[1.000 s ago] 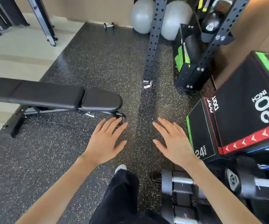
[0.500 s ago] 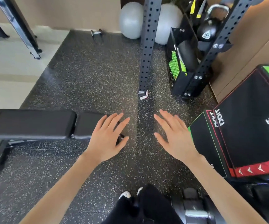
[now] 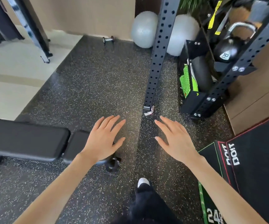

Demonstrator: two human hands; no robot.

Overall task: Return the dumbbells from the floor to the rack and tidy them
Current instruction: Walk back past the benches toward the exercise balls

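Outward and nearly straight, slightly fanned: fingers (image 3: 112, 122) of the left hand (image 3: 103, 139), palm down, gripping nothing. Likewise the right hand (image 3: 177, 139), spread and relaxed, thumb out, nothing held. Held side by side above the speckled rubber floor (image 3: 90, 86), apart from each other, bare forearms trailing back to the lower edge. Beneath the left hand, the seat end of a black bench (image 3: 27, 139). Just beyond the right hand, the foot of a perforated black upright (image 3: 161, 54). Low between the arms, a white shoe tip (image 3: 143, 181). At the right edge, a black plyo box (image 3: 256, 167). Far ahead by the wall, well apart from both hands, one small dumbbell (image 3: 108, 40) lying on the floor, just beside a grey exercise ball (image 3: 144, 29).
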